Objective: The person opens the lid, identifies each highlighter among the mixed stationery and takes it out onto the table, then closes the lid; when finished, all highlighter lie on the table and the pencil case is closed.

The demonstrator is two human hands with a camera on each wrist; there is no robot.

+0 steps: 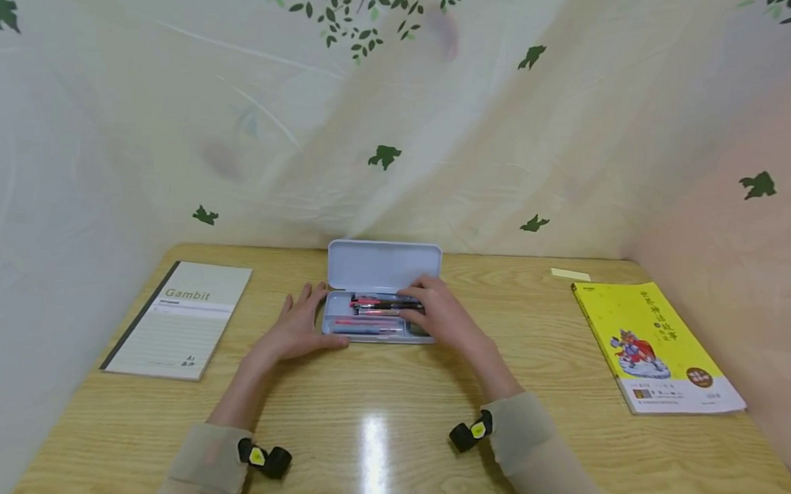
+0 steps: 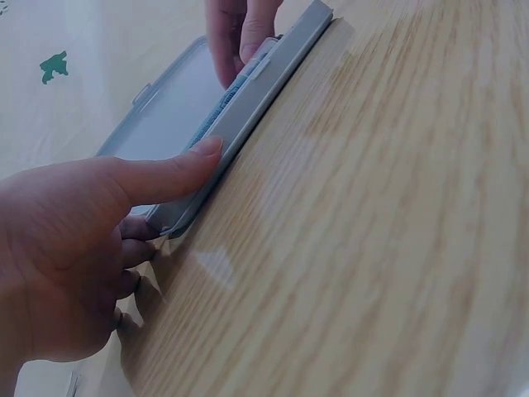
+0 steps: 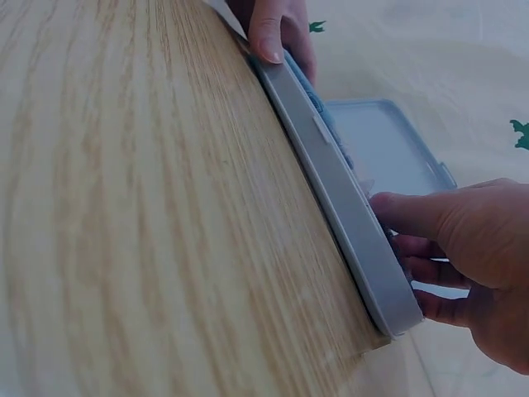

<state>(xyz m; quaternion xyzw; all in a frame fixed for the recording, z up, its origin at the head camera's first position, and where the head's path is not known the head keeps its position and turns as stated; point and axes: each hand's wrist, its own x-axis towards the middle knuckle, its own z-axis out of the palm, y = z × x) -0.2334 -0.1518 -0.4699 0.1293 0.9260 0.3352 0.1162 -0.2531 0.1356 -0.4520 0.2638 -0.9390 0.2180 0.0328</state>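
A pale blue pencil case [image 1: 384,265] stands on the table with its lid raised at the back. Several pens [image 1: 380,304] lie in its rear compartment, and more writing tools [image 1: 365,325] fill the front one. My left hand [image 1: 297,327] holds the case's left end, thumb along the front wall and fingers at the side. In the left wrist view that thumb [image 2: 186,169] presses the front wall. My right hand [image 1: 442,315] reaches into the right end, thumb and fingers about the right ends of the pens. From the right wrist, the rim partly hides those fingertips.
A white notebook [image 1: 180,322] with a dark spine lies at the left of the wooden table [image 1: 321,421]. At the right is a yellow and white book [image 1: 656,347], with a small pale strip [image 1: 570,274] behind it. Patterned cloth [image 1: 440,131] hangs behind the table.
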